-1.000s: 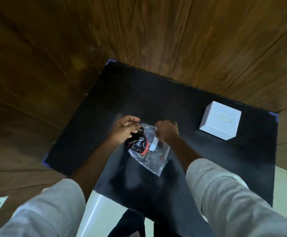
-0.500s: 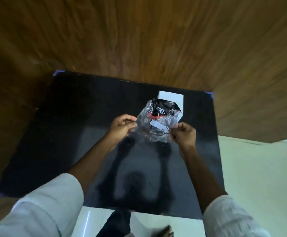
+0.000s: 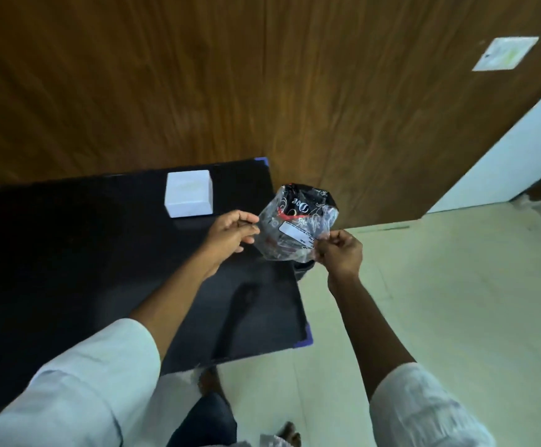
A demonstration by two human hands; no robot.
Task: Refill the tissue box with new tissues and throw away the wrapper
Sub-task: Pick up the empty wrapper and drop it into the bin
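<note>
A crumpled clear plastic wrapper (image 3: 298, 221) with black and red print and a white label hangs in the air past the right edge of the black table (image 3: 101, 269). My right hand (image 3: 340, 251) pinches its lower right corner. My left hand (image 3: 232, 232) touches its left edge with loosely curled fingers. The white cube tissue box (image 3: 189, 193) stands closed on the table's far side, left of both hands.
A wood-panelled wall (image 3: 262, 85) rises behind the table, with a white wall plate (image 3: 504, 53) at the upper right. Pale floor tiles (image 3: 456, 301) spread to the right. A small dark object (image 3: 304, 267) shows just below the wrapper. My legs and foot are at the bottom.
The wrapper has been lifted off the table and carried to the right, beyond the table's edge. The view has swung right, so the tissue box now lies left of my hands.
</note>
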